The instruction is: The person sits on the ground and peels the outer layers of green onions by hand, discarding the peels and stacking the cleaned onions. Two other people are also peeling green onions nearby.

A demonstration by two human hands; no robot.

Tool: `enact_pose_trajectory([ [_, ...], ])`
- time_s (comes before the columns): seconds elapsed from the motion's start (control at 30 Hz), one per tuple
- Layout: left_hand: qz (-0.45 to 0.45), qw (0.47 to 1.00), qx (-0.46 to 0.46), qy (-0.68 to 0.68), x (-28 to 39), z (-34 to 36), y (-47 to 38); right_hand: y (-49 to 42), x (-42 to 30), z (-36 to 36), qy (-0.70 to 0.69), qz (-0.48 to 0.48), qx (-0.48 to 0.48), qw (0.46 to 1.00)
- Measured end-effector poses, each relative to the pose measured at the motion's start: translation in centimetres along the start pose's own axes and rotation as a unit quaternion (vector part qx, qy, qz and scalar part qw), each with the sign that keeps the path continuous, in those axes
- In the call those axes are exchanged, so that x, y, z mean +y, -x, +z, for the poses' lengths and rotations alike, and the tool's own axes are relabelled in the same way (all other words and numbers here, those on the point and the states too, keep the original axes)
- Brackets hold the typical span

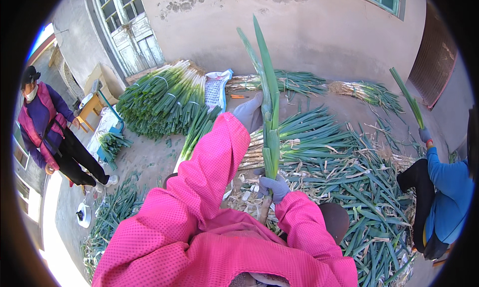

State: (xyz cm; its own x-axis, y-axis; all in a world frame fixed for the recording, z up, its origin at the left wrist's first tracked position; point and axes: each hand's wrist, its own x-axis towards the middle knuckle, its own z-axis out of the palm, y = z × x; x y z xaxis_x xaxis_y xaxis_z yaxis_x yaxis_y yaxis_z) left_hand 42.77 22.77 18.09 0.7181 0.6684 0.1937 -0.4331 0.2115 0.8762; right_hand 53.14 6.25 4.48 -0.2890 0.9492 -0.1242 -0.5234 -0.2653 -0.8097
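Note:
A large green onion (272,133) with long green leaves stands nearly upright before me. My right hand (275,187), in a grey knit glove, is closed around its lower part. Its pale lower end shows below that hand, near my lap. My left hand (248,113), gloved alike, is raised beside the upper leaves, at their left edge. Its fingers are partly hidden behind the leaves, so its grip does not show. Behind the held stalk lies a pile of untrimmed green onions (310,135). Stripped leaves and dry skins (359,189) cover the ground to my right.
Banded green onion bundles (161,96) lie by the wall at left, near a printed sack (217,86). More bundles (366,92) lie along the wall. A person (48,126) stands at left near a scale (112,111). A co-worker (445,197) at right holds a green onion (408,92).

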Motion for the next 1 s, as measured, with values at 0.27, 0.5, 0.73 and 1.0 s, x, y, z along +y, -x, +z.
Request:
enact_pose_trajectory([
  [0.27, 0.049, 0.988, -0.081, 0.124, 2.3, 2.2, 0.1, 0.1, 0.7, -0.1, -0.015, 0.039, -0.046, 0.998],
  [0.5, 0.091, 0.992, 0.005, 0.092, 1.7, 1.1, 0.6, 0.4, 0.3, 0.1, 0.0, 0.039, -0.043, 0.998],
  [0.73, 0.052, 0.989, 0.137, 0.017, 3.0, 2.3, 0.5, 0.7, 0.2, 0.8, 0.044, 0.035, -0.019, 0.998],
  [1.0, -0.062, 0.99, 0.126, -0.032, 5.8, 4.6, 2.4, 0.3, 1.0, 0.5, 0.187, 0.004, 0.008, 0.982],
])
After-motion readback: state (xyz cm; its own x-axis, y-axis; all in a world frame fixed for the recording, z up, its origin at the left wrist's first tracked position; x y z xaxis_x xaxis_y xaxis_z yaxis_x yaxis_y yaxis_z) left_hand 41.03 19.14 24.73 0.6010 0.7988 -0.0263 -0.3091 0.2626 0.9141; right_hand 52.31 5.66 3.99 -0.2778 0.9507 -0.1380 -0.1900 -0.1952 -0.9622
